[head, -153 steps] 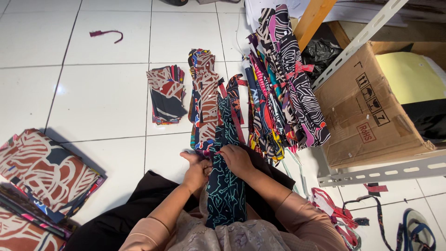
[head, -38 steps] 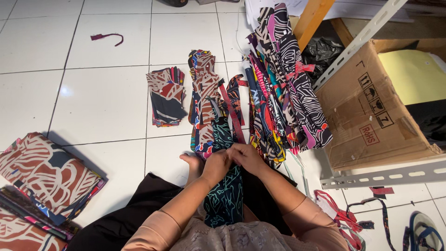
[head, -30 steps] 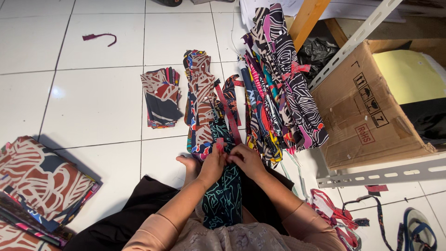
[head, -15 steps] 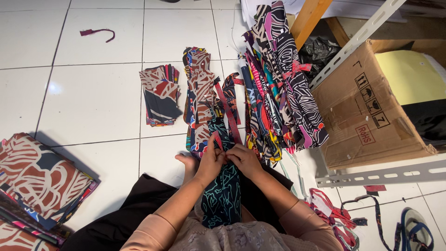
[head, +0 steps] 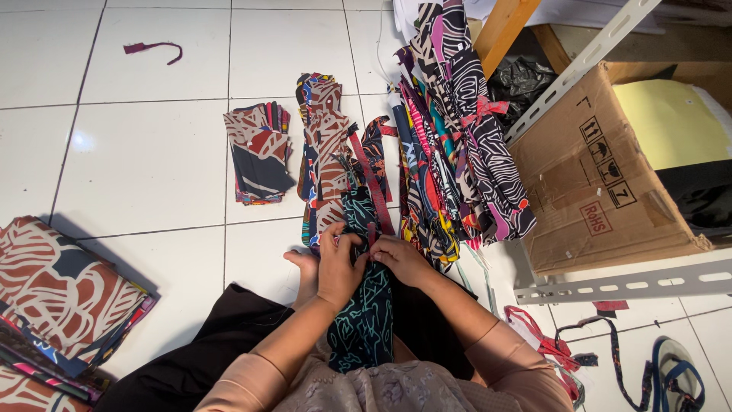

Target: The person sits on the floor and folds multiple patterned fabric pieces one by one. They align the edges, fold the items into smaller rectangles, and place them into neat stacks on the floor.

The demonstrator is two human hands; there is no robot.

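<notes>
Both my hands pinch the teal-and-black patterned fabric strip [head: 364, 305] that runs from my lap out onto the floor [head: 152, 160]. My left hand [head: 339, 263] is closed on its upper end, and my right hand [head: 400, 259] is closed on the same end, just beside a red ribbon [head: 371, 179]. The strip looks light, soft and floppy, probably best gripped at the edges near the end. A tall pile of printed strips [head: 457, 145] lies to the right, and a small folded stack [head: 259, 152] sits further out on the floor.

Glossy white tiled floor [head: 152, 160], grey slotted metal shelf frame [head: 618, 286] right.
</notes>
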